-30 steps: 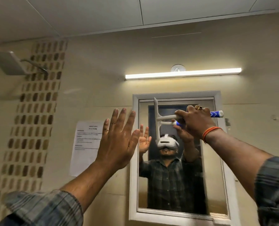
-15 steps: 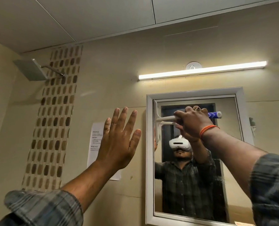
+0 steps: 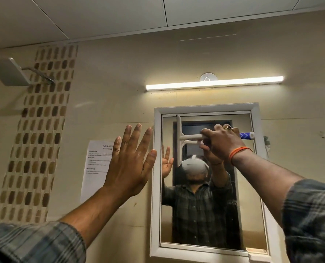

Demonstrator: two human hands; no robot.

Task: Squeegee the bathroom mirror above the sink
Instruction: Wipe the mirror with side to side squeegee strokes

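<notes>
squeegee [image 3: 179, 140] farther right on mirror [image 3: 205, 215] than before, right hand [image 3: 222, 142] fingers clenched around it, left hand [image 3: 131, 164] splayed

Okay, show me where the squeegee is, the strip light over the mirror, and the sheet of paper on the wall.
squeegee [image 3: 179, 138], head view, on the middle of its upright white blade.
strip light [image 3: 214, 83], head view, on the middle of the glowing tube.
sheet of paper [image 3: 97, 164], head view, on its printed left half.

Your white squeegee [image 3: 179, 138] with its blue-and-white handle tip, your orange wristband [image 3: 237, 152], your grey-green plaid sleeves [image 3: 309, 215], the white-framed mirror [image 3: 156, 168], beige wall with a brown-and-tan mosaic tile strip [image 3: 38, 130], white paper notice [image 3: 97, 164] in black print.
</notes>
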